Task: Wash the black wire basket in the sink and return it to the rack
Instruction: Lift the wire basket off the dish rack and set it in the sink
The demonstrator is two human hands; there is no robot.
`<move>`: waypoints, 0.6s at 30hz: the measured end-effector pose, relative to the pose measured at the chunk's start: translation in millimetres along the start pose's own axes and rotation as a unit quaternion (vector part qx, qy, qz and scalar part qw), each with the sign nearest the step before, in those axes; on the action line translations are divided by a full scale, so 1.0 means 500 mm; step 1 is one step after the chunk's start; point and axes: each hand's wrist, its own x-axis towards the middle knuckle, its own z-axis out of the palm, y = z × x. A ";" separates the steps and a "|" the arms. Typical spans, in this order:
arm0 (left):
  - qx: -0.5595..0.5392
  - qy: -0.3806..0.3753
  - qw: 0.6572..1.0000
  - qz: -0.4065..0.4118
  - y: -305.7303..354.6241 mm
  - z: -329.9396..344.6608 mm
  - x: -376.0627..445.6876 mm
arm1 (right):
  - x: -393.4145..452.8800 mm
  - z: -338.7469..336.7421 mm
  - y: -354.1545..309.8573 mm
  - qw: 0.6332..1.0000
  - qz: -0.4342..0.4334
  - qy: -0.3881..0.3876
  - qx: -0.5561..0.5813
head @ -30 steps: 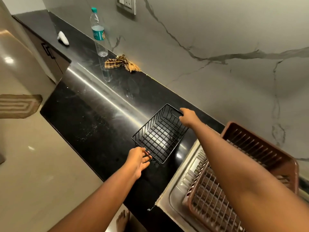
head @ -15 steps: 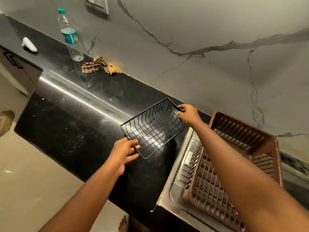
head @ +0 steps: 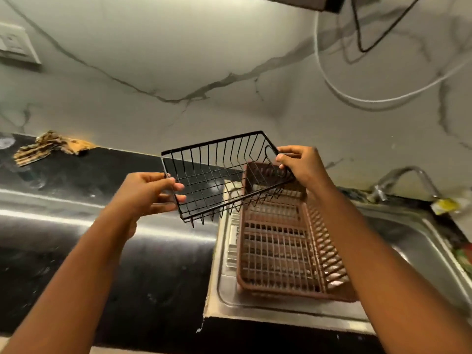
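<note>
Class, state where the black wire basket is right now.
The black wire basket is mid-frame, held in the air by the left hand and right hand, above the brown dish rack.

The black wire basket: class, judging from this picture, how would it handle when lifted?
The black wire basket probably stays stiff: held at both ends by the left hand and right hand, it shows no sag. Likely light, being mostly open gaps. Its thin wires may slip once wet.
</note>
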 end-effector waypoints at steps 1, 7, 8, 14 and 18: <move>0.005 -0.011 1.000 0.006 0.008 0.023 -0.007 | -0.011 -0.032 0.007 1.000 0.004 0.016 0.003; 0.042 -0.083 0.995 0.033 0.019 0.210 -0.047 | -0.083 -0.241 0.100 0.994 0.045 0.091 0.040; 0.054 -0.092 0.994 0.038 0.017 0.246 -0.054 | -0.094 -0.275 0.120 0.992 0.051 0.103 0.048; 0.089 -0.121 0.988 0.042 -0.023 0.460 -0.105 | -0.165 -0.469 0.246 0.987 0.072 0.132 0.048; 0.102 -0.129 0.985 0.048 -0.062 0.609 -0.149 | -0.206 -0.598 0.340 0.984 0.085 0.153 0.041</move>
